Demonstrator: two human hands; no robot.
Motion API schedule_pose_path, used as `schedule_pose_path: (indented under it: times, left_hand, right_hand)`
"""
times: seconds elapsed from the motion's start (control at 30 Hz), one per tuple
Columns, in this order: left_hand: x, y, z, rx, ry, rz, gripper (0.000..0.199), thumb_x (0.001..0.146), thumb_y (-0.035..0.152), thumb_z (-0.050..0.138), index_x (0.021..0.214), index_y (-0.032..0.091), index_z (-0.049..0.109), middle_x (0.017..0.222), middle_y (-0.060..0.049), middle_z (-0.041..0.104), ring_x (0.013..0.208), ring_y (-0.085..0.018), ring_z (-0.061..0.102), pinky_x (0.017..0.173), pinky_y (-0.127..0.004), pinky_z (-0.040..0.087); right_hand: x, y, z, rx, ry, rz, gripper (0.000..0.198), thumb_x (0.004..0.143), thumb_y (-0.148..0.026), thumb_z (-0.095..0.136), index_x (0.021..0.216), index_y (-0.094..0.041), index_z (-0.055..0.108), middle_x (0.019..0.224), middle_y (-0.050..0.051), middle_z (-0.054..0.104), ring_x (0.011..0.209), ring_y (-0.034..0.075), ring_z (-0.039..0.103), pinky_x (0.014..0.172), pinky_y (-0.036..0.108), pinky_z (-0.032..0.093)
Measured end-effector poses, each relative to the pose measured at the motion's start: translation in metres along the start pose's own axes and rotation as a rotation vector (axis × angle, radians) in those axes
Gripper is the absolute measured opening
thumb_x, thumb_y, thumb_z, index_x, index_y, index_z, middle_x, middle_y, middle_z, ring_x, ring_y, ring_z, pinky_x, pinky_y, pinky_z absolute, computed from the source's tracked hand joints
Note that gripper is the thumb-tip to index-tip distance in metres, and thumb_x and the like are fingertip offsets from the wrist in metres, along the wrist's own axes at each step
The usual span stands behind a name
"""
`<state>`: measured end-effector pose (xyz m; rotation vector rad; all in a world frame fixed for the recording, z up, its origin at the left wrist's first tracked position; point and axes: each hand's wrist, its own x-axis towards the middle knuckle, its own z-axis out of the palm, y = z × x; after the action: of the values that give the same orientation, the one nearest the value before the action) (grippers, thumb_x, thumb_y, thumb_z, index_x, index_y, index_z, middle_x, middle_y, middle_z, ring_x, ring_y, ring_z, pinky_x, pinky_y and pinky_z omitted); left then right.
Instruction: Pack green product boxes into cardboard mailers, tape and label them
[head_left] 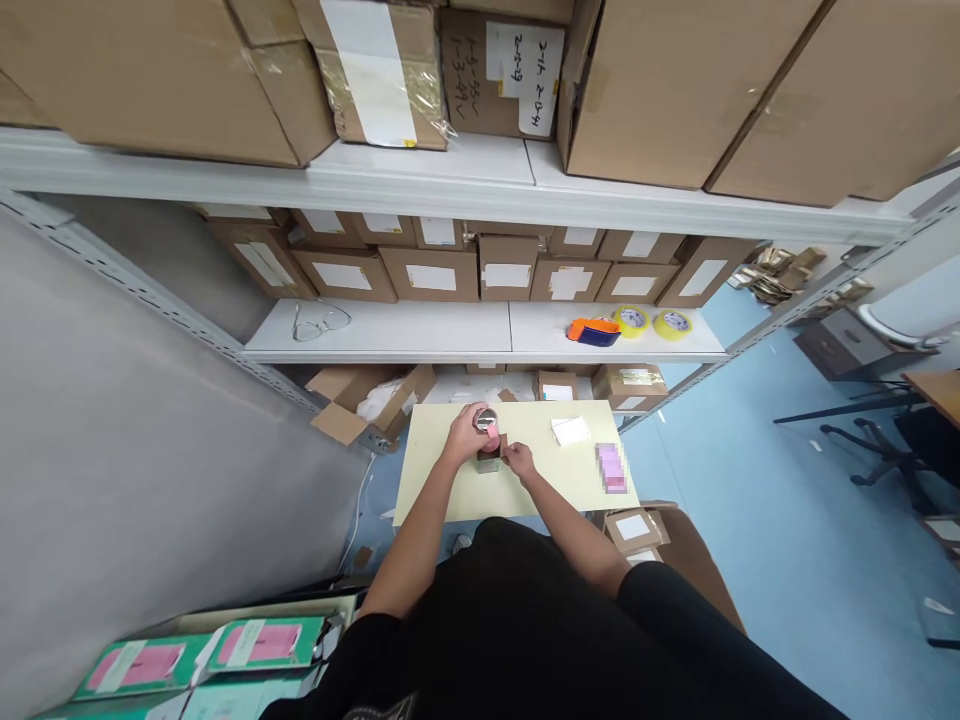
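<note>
The left hand (pixel 466 434) grips a shiny-topped pink thing (pixel 492 433) at the top of the small box (pixel 488 464) between both hands, the right hand (pixel 519 460) seems to pinch its brown flap (pixel 503 440), and the job looks half done, the pink thing mostly outside.

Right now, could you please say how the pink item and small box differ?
The pink item has a shiny silvery end; the small box, a greenish front and brown flap. The left hand holds the pink item; the right hand is at the small box's flap.
</note>
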<state>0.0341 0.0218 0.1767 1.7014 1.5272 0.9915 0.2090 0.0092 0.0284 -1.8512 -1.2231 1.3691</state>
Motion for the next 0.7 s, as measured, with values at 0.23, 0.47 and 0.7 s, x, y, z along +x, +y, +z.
schedule_pose_path:
  times: [0.23, 0.47, 0.7]
  left_hand:
    - [-0.02, -0.011, 0.005, 0.054, 0.005, -0.031, 0.053, 0.068, 0.019, 0.075, 0.119, 0.026, 0.063, 0.125, -0.006, 0.067, 0.117, -0.028, 0.065, 0.104, -0.039, 0.051]
    - [-0.018, -0.035, 0.033, 0.32, -0.122, -0.148, 0.062, 0.083, 0.03, 0.07, 0.142, 0.029, 0.054, 0.133, -0.01, 0.061, 0.113, -0.028, 0.066, 0.096, -0.037, 0.051]
    - [-0.012, -0.052, 0.044, 0.626, -0.388, -0.296, 0.091, 0.058, 0.036, 0.091, 0.143, 0.029, 0.056, 0.14, -0.015, 0.055, 0.132, -0.039, 0.05, 0.103, -0.045, 0.045]
  right_hand:
    - [-0.006, -0.001, 0.003, 0.074, -0.032, -0.019, 0.027, 0.078, -0.041, 0.065, 0.061, -0.024, 0.052, 0.056, 0.0, 0.064, 0.065, 0.018, 0.065, 0.061, 0.025, 0.047]
    - [-0.007, 0.001, 0.004, 0.157, -0.063, -0.017, 0.025, 0.076, -0.036, 0.066, 0.062, -0.024, 0.05, 0.056, -0.002, 0.062, 0.061, 0.017, 0.063, 0.063, 0.026, 0.048]
    - [-0.007, 0.002, 0.004, 0.204, -0.105, -0.008, 0.028, 0.074, -0.038, 0.068, 0.062, -0.024, 0.047, 0.056, -0.002, 0.061, 0.06, 0.015, 0.061, 0.063, 0.026, 0.049]
